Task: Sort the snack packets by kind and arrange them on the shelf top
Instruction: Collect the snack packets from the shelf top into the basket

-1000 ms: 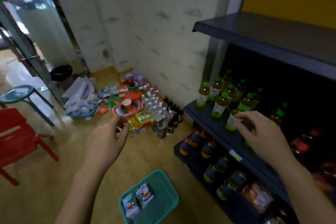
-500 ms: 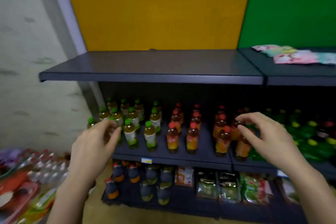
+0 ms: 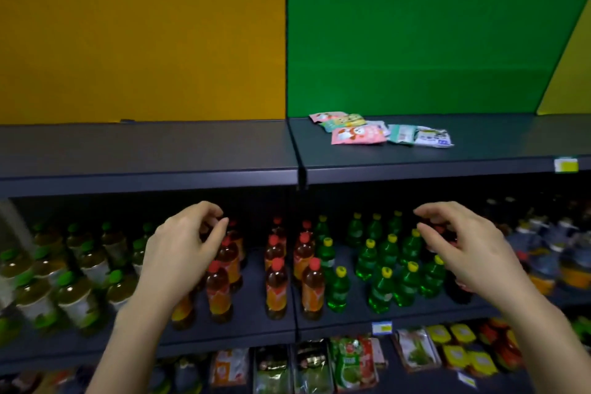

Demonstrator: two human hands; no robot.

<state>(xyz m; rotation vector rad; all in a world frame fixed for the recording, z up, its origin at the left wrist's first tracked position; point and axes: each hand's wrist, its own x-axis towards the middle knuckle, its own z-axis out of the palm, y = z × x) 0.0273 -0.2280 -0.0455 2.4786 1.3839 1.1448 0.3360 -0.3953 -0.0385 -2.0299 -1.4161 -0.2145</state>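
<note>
The snack packets (image 3: pixel 380 133) are lying flat in a loose cluster on the shelf top (image 3: pixel 192 150), right of centre in the frame, in front of the green back panel (image 3: pixel 415 35). They seem to be falling into kinds. The pink packets (image 3: pixel 356 135) are sitting toward the left of the cluster with a green-and-yellow packet (image 3: pixel 344 120) between them, and the teal-and-white packets (image 3: pixel 419 136) are overlapping at its right, so the grouping is looking only half tidied. The left hand (image 3: pixel 182 253) and the right hand (image 3: pixel 463 249) are hovering in the lower middle of the frame, in front of the red-capped bottles (image 3: pixel 276 281) and the green bottles (image 3: pixel 380 285) on the shelf below, well apart from the packets. Each grip is released, with fingers loosely curled around nothing, probably readied to reach up and straighten the cluster. The bare stretch of shelf top at the left is likely being kept for further kinds.
</note>
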